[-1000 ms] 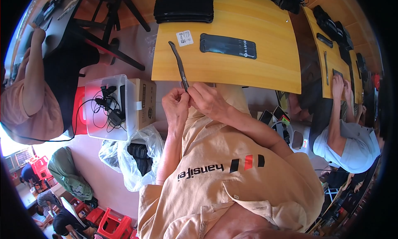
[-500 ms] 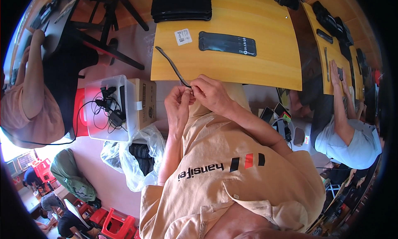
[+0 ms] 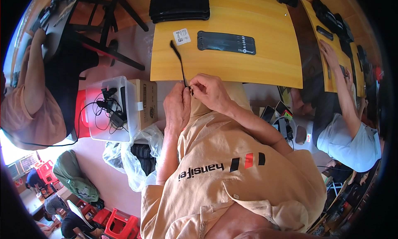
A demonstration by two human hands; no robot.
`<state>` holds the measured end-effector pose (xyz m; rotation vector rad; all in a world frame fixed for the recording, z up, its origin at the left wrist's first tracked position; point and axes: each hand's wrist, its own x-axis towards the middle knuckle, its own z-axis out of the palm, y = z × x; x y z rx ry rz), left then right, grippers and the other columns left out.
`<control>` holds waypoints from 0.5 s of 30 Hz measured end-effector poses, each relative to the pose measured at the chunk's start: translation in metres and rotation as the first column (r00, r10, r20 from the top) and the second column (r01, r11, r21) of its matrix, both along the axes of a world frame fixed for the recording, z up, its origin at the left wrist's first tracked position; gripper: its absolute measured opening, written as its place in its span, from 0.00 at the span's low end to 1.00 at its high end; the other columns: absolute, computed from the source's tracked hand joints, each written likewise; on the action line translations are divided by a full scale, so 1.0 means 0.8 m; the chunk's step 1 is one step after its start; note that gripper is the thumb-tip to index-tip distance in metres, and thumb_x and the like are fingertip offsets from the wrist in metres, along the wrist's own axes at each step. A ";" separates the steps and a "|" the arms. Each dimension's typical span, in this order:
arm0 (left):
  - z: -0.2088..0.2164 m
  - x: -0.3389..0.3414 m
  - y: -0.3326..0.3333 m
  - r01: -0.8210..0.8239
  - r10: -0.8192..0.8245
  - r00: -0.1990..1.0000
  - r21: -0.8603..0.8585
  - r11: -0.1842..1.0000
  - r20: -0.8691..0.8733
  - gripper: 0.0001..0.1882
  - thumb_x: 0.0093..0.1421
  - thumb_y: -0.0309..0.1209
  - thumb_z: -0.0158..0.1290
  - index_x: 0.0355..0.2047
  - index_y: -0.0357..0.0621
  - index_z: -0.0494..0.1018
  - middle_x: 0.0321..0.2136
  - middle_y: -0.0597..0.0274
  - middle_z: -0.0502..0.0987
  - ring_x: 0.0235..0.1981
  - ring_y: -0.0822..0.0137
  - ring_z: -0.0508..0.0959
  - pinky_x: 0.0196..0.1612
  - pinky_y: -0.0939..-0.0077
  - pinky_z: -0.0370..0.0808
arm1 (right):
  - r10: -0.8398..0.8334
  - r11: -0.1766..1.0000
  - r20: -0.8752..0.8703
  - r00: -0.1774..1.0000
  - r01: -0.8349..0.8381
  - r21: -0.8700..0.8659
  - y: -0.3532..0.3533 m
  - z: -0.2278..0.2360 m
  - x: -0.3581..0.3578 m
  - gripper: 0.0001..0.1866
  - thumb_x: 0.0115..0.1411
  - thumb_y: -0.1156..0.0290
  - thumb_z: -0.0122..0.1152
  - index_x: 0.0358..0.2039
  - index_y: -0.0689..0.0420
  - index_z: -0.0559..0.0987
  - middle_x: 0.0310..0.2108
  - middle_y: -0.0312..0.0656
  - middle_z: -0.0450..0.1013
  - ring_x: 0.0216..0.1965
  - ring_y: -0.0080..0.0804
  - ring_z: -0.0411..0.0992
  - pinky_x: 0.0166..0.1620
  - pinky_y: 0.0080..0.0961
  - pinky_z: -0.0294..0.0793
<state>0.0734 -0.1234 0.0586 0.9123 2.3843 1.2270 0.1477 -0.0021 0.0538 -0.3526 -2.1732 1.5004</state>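
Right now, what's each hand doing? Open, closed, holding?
Left hand: closed, pinching the black strap near its lower end.
Right hand: closed, fingertips pinching the same end.

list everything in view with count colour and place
strap: one, black, between both hands
flat piece: one, dark grey, mid-table
label: one, white, table's left
stacked items: several, black, table's far left
tables: at least two, yellow, ahead and right
bin: one, clear, left
cables: several, black, inside bin
carton: one, brown, beside bin
bag: one, clear, left floor
stools: several, red, lower left
people: several, mixed clothing, both sides
shirt: one, tan, wearer's torso
left hand: one, bare, on strap
right hand: one, bare, on strap
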 end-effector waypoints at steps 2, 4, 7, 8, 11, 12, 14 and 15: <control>0.003 -0.002 0.002 0.004 -0.003 0.998 0.018 1.000 -0.059 0.08 0.58 0.29 0.46 0.26 0.37 0.65 0.17 0.46 0.66 0.18 0.52 0.68 0.23 0.64 0.64 | -0.005 1.000 -0.005 1.000 0.005 -0.027 -0.002 -0.001 -0.002 0.02 0.48 0.82 0.55 0.25 0.64 0.72 0.20 0.44 0.69 0.20 0.33 0.70 0.25 0.25 0.69; 0.004 -0.004 0.001 0.010 -0.005 0.993 0.037 0.999 -0.118 0.08 0.58 0.28 0.46 0.24 0.36 0.65 0.17 0.46 0.65 0.17 0.54 0.67 0.23 0.65 0.63 | -0.011 0.999 -0.010 1.000 0.010 -0.052 -0.005 -0.003 -0.004 0.02 0.48 0.83 0.55 0.24 0.64 0.72 0.19 0.44 0.68 0.20 0.33 0.70 0.25 0.25 0.69; 0.003 -0.007 -0.002 -0.042 0.032 0.986 0.057 0.997 0.166 0.08 0.56 0.27 0.46 0.23 0.35 0.65 0.14 0.52 0.63 0.16 0.63 0.67 0.21 0.69 0.62 | 0.063 0.843 0.049 0.997 -0.027 -0.537 -0.006 -0.004 -0.005 0.05 0.47 0.84 0.54 0.26 0.64 0.72 0.20 0.44 0.68 0.19 0.31 0.69 0.24 0.24 0.68; 0.003 -0.006 -0.004 -0.069 0.035 0.972 0.137 0.988 0.234 0.08 0.56 0.26 0.45 0.22 0.35 0.66 0.13 0.56 0.62 0.16 0.69 0.65 0.20 0.72 0.62 | 0.128 0.861 0.025 0.991 -0.099 -0.500 -0.004 -0.001 -0.004 0.06 0.49 0.85 0.52 0.29 0.63 0.71 0.22 0.42 0.67 0.22 0.27 0.69 0.26 0.22 0.69; 0.008 -0.003 -0.009 -0.144 0.069 0.941 0.208 0.967 0.330 0.08 0.56 0.25 0.44 0.22 0.35 0.67 0.13 0.64 0.63 0.16 0.77 0.64 0.19 0.77 0.61 | 0.200 0.957 -0.005 0.980 -0.196 -0.215 0.003 0.011 -0.005 0.06 0.52 0.84 0.51 0.31 0.62 0.69 0.26 0.41 0.66 0.26 0.26 0.68 0.29 0.22 0.68; 0.012 -0.002 -0.011 -0.191 0.109 0.926 0.200 0.961 0.361 0.08 0.56 0.25 0.43 0.23 0.36 0.68 0.13 0.67 0.63 0.16 0.80 0.63 0.18 0.80 0.62 | 0.212 0.977 -0.009 0.977 -0.211 0.044 0.005 0.017 -0.005 0.06 0.52 0.83 0.52 0.31 0.62 0.69 0.26 0.41 0.64 0.27 0.29 0.68 0.30 0.25 0.68; 0.020 0.002 -0.014 -0.186 0.078 0.918 0.247 0.951 0.389 0.09 0.57 0.26 0.43 0.22 0.36 0.68 0.14 0.68 0.65 0.14 0.81 0.63 0.17 0.85 0.62 | 0.189 0.979 -0.022 0.982 -0.186 0.083 0.002 0.025 -0.004 0.06 0.52 0.80 0.54 0.31 0.61 0.68 0.26 0.42 0.62 0.27 0.37 0.65 0.31 0.30 0.66; 0.025 0.003 -0.016 -0.197 0.050 0.889 0.282 0.939 0.454 0.10 0.57 0.25 0.43 0.21 0.36 0.68 0.14 0.68 0.65 0.15 0.81 0.63 0.17 0.86 0.63 | 0.209 0.966 -0.045 0.977 -0.199 0.162 0.003 0.025 -0.005 0.07 0.52 0.79 0.55 0.31 0.61 0.68 0.26 0.43 0.62 0.27 0.39 0.65 0.31 0.31 0.66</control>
